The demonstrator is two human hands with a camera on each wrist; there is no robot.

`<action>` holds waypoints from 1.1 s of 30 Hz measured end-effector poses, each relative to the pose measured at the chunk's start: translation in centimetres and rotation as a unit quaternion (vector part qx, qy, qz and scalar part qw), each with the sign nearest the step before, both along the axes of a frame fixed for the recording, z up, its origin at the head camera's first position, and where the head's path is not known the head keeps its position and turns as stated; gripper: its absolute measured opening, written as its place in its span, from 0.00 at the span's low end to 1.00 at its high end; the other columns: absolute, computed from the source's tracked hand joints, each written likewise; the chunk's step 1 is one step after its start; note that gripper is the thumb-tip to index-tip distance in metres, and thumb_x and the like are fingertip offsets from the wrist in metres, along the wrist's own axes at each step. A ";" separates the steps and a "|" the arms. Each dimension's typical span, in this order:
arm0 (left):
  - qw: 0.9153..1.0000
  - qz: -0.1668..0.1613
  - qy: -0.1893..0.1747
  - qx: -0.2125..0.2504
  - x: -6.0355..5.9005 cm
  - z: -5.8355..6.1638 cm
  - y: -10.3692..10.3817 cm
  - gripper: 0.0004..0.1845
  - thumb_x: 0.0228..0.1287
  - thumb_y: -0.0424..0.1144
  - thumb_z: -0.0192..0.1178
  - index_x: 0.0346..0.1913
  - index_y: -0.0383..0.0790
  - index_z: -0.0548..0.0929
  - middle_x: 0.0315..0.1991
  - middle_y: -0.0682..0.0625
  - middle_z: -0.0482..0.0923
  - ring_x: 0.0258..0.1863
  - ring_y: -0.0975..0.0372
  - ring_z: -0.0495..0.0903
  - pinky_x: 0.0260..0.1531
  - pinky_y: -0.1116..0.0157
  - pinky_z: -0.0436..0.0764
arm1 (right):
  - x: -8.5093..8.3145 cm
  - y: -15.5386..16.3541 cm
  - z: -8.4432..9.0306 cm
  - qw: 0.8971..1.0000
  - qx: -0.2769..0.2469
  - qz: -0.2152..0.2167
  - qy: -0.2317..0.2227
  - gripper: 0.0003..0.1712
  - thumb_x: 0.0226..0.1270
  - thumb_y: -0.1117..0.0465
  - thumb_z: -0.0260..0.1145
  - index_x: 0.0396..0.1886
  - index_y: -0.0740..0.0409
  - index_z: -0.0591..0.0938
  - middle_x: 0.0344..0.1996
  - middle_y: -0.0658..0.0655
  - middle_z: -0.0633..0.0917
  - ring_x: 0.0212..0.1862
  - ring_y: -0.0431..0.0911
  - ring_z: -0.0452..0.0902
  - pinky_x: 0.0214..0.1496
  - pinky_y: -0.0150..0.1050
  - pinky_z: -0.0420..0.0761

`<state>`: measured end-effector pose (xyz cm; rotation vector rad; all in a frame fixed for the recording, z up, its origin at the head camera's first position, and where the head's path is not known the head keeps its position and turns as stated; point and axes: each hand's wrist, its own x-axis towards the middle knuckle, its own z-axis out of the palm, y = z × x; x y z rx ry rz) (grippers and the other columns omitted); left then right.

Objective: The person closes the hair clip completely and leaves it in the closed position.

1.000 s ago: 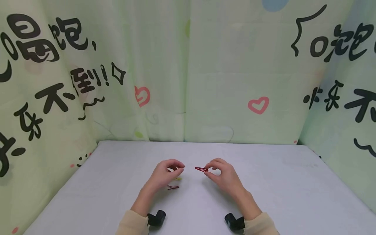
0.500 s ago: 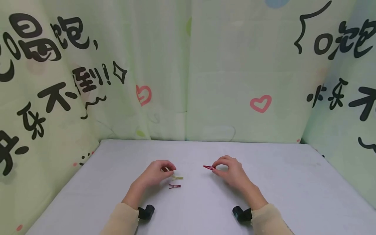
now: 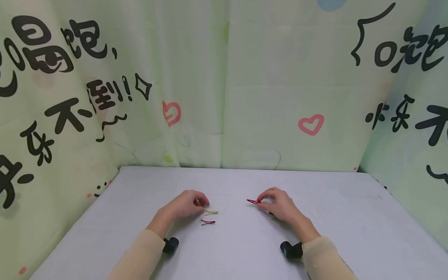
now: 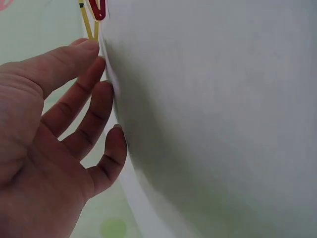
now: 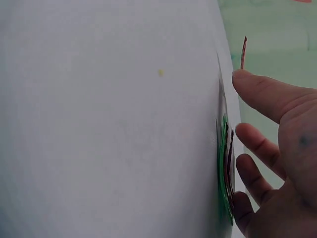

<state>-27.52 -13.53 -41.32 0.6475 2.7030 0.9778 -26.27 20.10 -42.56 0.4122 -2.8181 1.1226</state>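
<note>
My left hand point(image 3: 183, 204) pinches the near end of a slim yellow hair clip point(image 3: 212, 212) low over the table; in the left wrist view the yellow clip point(image 4: 86, 22) runs behind the thumb tip. A dark red hair clip point(image 3: 208, 222) lies just nearer to me. My right hand point(image 3: 281, 204) pinches a red snap hair clip point(image 3: 252, 201) between thumb and forefinger, its free end pointing left. Beneath the right hand's curled fingers, the right wrist view shows a green hair clip point(image 5: 222, 168) beside dark red ones point(image 5: 230, 168) on the table.
A white-covered table point(image 3: 238, 249) spreads under both hands. Pale green printed curtains point(image 3: 259, 89) stand behind and on both sides. Small black cameras are strapped at the left wrist point(image 3: 171, 245) and right wrist point(image 3: 291, 250).
My left hand has drawn left and down to the yellow clip's left end. The right hand has moved right and lower with the red clip, and green now shows beneath it.
</note>
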 end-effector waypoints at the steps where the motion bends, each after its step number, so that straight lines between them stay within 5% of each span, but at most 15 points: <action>1: 1.000 -0.004 0.000 -0.005 -0.1 0.0 0.0 0.08 0.64 0.27 0.67 0.40 0.45 0.87 0.35 0.56 0.80 0.37 0.62 0.77 0.43 0.61 0.78 | -0.1 0.0 0.0 1.000 0.003 0.002 -0.002 0.04 0.62 0.61 0.75 0.35 0.48 0.89 0.47 0.54 0.83 0.55 0.57 0.76 0.58 0.58 0.72; 19: 0.999 -0.032 0.024 -0.029 -0.5 0.1 0.1 0.07 0.63 0.29 0.68 0.31 0.46 0.85 0.30 0.58 0.78 0.32 0.63 0.74 0.37 0.65 0.76 | -0.7 -0.1 0.0 0.998 0.051 -0.008 -0.036 0.04 0.60 0.60 0.76 0.31 0.45 0.88 0.47 0.53 0.80 0.54 0.58 0.74 0.53 0.63 0.70; 27: 0.998 -0.031 0.036 -0.028 -0.4 0.3 -0.2 0.05 0.65 0.30 0.67 0.32 0.43 0.85 0.30 0.58 0.79 0.33 0.62 0.75 0.38 0.63 0.77 | -0.4 0.3 0.3 0.999 -0.014 -0.009 -0.049 0.04 0.65 0.59 0.73 0.39 0.52 0.89 0.50 0.56 0.81 0.57 0.59 0.73 0.59 0.58 0.72; 33: 1.000 -0.012 0.027 -0.007 -0.5 0.2 -0.4 0.05 0.65 0.29 0.67 0.33 0.43 0.85 0.30 0.58 0.80 0.32 0.63 0.75 0.38 0.63 0.77 | -0.2 0.4 0.6 0.996 -0.058 -0.035 -0.065 0.10 0.69 0.54 0.70 0.45 0.53 0.88 0.56 0.57 0.80 0.58 0.57 0.72 0.55 0.52 0.76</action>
